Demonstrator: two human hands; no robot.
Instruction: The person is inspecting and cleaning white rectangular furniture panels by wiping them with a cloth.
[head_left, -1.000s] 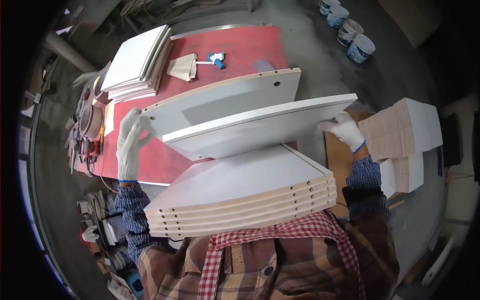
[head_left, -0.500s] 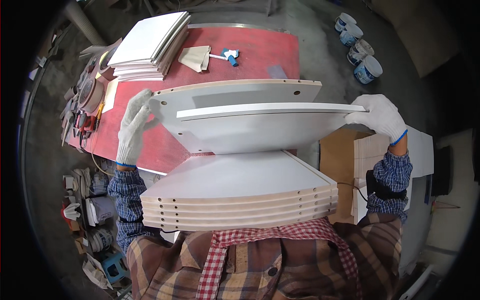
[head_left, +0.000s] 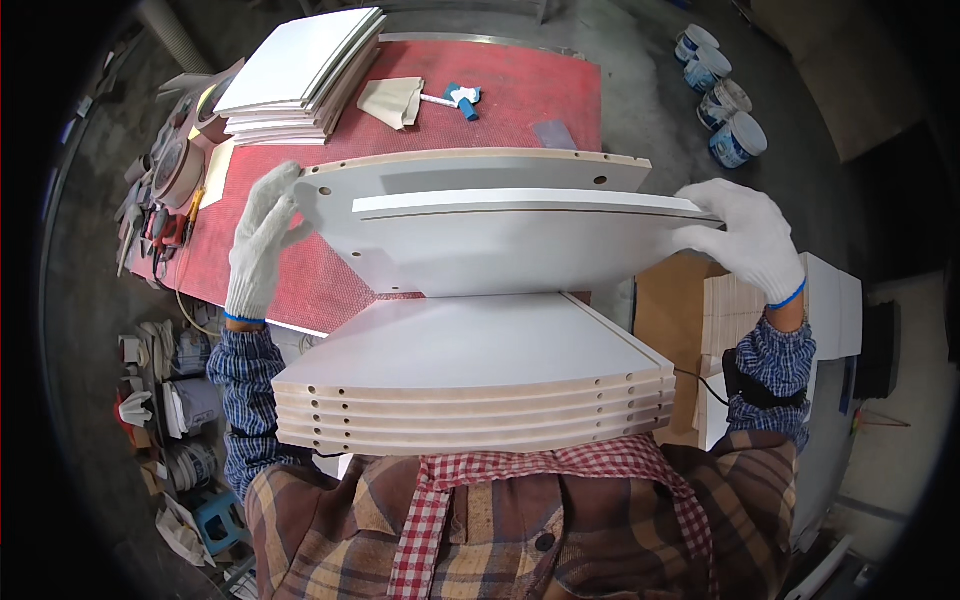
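Note:
Two white boards stand tilted up in front of me, behind a stack of white boards (head_left: 470, 345) with drilled holes along their pale near edges. The farther tilted board (head_left: 480, 178) has round holes near its ends. My left hand (head_left: 262, 245), in a white knit glove, grips its left edge between thumb and fingers. In front of it leans the nearer board (head_left: 510, 245), with a white top edge and a thin groove below. My gloved right hand (head_left: 745, 235) pinches that board's right end, thumb on the near side and fingers over the top.
A red-topped table (head_left: 500, 95) carries another board stack (head_left: 300, 75), a folded tan cloth (head_left: 392, 103), a small blue-and-white tool (head_left: 462, 100) and rolls of tape (head_left: 180, 172). Several paint buckets (head_left: 738, 139) stand at far right. Brown cardboard (head_left: 668, 330) lies at right.
The view has shifted slightly. My right hand has moved a little nearer to me and reaches farther over the end of the nearer board. My left hand keeps its hold on the farther board.

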